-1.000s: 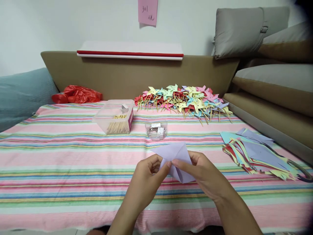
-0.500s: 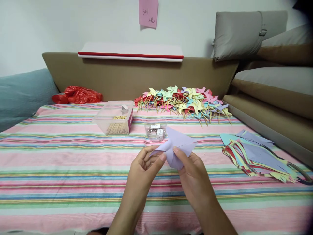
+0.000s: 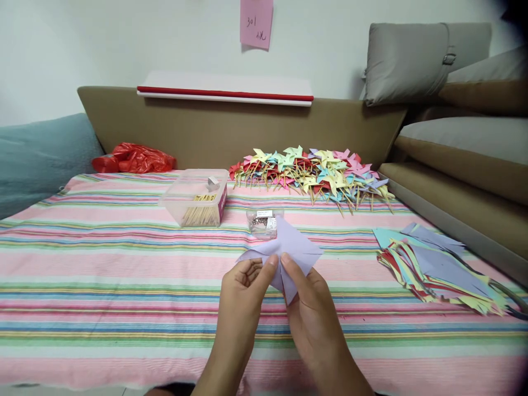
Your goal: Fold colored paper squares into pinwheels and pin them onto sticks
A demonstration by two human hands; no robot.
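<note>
Lavender paper [image 3: 297, 245] (partly slit) is pinched by the left hand [image 3: 242, 291] and right hand [image 3: 311, 308].

A pale purple square paper sheet [image 3: 296, 246] is held up, tilted, at the scene's near middle. Slits show at its right and near corners; its left side curls.
</note>
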